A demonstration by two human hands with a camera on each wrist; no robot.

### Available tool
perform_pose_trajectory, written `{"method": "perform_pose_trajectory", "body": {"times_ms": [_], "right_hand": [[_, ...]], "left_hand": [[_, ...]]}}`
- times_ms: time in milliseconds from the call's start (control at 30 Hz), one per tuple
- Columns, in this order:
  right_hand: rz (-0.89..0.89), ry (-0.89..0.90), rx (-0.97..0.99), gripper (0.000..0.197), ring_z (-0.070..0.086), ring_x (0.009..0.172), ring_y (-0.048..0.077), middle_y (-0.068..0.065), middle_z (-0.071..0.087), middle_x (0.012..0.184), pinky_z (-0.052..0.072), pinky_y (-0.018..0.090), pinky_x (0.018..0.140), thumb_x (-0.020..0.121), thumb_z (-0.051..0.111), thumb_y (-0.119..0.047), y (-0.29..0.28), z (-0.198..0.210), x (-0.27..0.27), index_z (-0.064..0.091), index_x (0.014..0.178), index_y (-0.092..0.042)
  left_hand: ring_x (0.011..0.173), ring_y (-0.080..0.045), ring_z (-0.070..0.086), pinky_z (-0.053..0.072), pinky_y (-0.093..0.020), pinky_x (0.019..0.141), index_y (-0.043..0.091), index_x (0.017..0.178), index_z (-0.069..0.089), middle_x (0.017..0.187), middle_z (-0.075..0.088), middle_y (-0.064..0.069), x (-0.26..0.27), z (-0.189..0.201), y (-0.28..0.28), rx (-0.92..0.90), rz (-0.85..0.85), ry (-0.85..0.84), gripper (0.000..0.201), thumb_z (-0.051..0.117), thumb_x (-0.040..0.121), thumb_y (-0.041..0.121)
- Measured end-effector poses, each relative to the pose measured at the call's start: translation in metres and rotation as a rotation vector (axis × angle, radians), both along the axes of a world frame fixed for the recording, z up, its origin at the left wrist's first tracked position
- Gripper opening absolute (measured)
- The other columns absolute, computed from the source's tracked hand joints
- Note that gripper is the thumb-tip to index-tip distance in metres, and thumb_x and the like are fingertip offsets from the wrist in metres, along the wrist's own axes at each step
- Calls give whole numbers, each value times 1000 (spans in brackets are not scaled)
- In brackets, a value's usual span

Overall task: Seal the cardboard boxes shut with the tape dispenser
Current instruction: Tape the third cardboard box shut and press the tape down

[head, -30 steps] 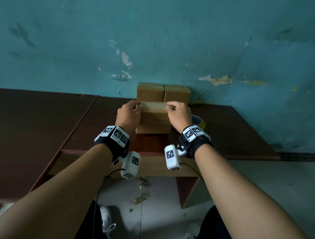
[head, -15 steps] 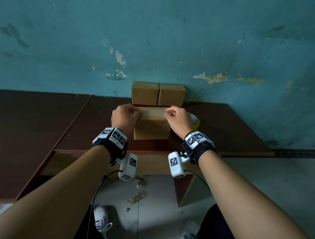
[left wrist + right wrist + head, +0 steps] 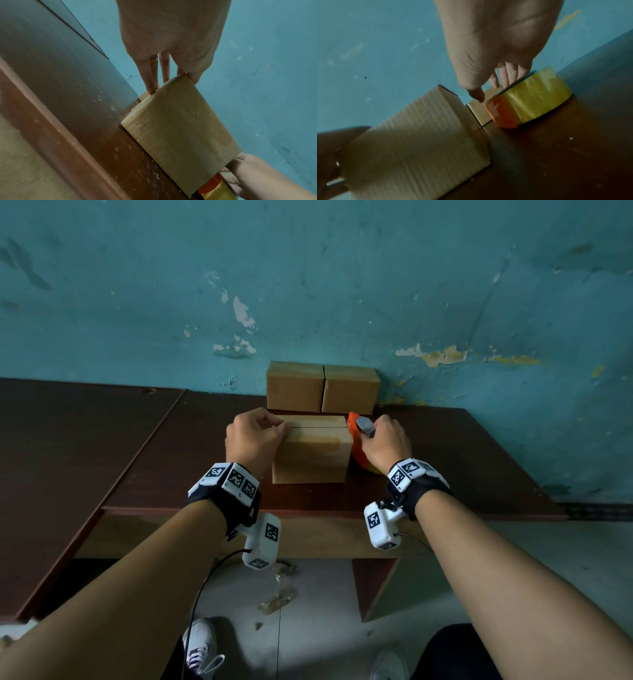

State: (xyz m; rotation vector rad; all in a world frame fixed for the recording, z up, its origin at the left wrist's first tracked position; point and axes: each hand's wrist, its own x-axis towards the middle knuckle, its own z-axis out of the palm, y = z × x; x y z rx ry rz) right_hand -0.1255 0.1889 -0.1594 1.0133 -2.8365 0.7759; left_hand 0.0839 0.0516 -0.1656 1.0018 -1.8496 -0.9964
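Cardboard, plain brown and matte, makes up the near box (image 3: 310, 453), a squat block standing on the dark reddish-brown wooden surface (image 3: 137, 460); its two top flaps meet along a thin dark seam running left to right. Behind it, against the peeling teal wall (image 3: 308, 285), stand two more cardboard boxes (image 3: 323, 387) side by side and touching, their faces smooth and square-edged.

The left hand (image 3: 253, 440) sits at the near box's left top edge. From the left wrist view its fingers (image 3: 150, 78) reach fairly straight down the left side of the box while the thumb lies over the top corner, so the hand grips that edge between thumb and fingers.

The tape dispenser (image 3: 358, 440) stands on the surface just beside the box's right side, an orange plastic frame with a grey metal part at its top, carrying a fat roll of glossy, yellowish clear tape (image 3: 536, 94). The right hand (image 3: 385, 441) comes down on it from above: its fingers (image 3: 506, 75) curl over the far side of the roll and the thumb points down at the orange frame, grasping the dispenser at the box's upper right edge.
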Motion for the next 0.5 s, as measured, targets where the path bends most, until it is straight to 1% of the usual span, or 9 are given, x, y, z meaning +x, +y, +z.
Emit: {"method": "perform_pose_trajectory", "body": {"times_ms": [33, 100, 200, 267, 300, 367, 400, 433, 500], "right_hand": [[6, 2, 67, 45, 66, 113, 38, 16, 64, 128, 49, 40, 78, 101, 68, -40, -2, -1, 0, 55, 127, -6], [8, 16, 207, 48, 67, 115, 38, 18, 66, 127, 44, 38, 75, 100, 70, -33, -6, -3, 1, 47, 133, -5], [-23, 38, 304, 48, 68, 117, 40, 20, 67, 127, 47, 41, 78, 100, 68, -16, -11, -5, 6, 41, 137, -2], [-42, 43, 336, 49, 67, 118, 41, 21, 67, 129, 49, 44, 82, 100, 67, -12, -15, -5, 5, 40, 139, -1], [-45, 31, 344, 50, 67, 119, 41, 21, 66, 130, 49, 44, 82, 100, 67, -13, -15, -4, 5, 39, 140, -1], [-54, -8, 312, 50, 66, 120, 41, 21, 65, 132, 46, 42, 80, 101, 67, -18, -15, 2, 3, 41, 141, -2], [-70, -36, 258, 49, 66, 120, 42, 20, 64, 134, 46, 42, 81, 101, 65, -23, -14, 6, 1, 44, 140, -3], [-86, -71, 183, 46, 65, 120, 43, 21, 64, 134, 46, 41, 83, 101, 64, -26, -12, 11, -1, 48, 138, -3], [-117, -146, 27, 37, 64, 120, 44, 22, 66, 133, 46, 40, 87, 99, 61, -28, -10, 21, -9, 57, 128, -4]], "left_hand": [[96, -9, 66, 53, -30, 82, 31, 82, 75, 93, 72, 14, 0, 0, -1, -7, -9, -2, 12, 83, 89, 38], [94, -8, 65, 52, -29, 83, 30, 83, 75, 92, 72, 16, 1, -1, -3, -17, -21, 0, 13, 83, 89, 38], [95, -6, 66, 53, -29, 84, 29, 82, 74, 92, 73, 15, 2, -3, -6, -14, -47, 9, 14, 84, 89, 37], [95, -5, 66, 52, -29, 83, 28, 82, 74, 92, 73, 14, 2, -4, -8, -8, -53, 9, 15, 84, 89, 36], [94, -4, 65, 52, -29, 82, 28, 82, 74, 92, 73, 14, 3, -4, -8, -7, -54, 8, 15, 84, 89, 36], [93, -2, 64, 52, -29, 81, 27, 82, 74, 91, 73, 14, 3, -3, -8, -6, -62, 6, 15, 84, 90, 35], [93, -3, 65, 52, -28, 80, 27, 81, 73, 91, 73, 14, 3, -3, -8, -6, -67, 6, 15, 84, 90, 34], [93, -4, 65, 52, -28, 79, 27, 82, 73, 91, 73, 13, 2, -3, -8, -5, -70, 5, 15, 84, 90, 33], [94, -5, 66, 53, -27, 79, 27, 82, 73, 92, 74, 12, 2, -3, -8, -2, -70, 1, 15, 84, 90, 34]]}}
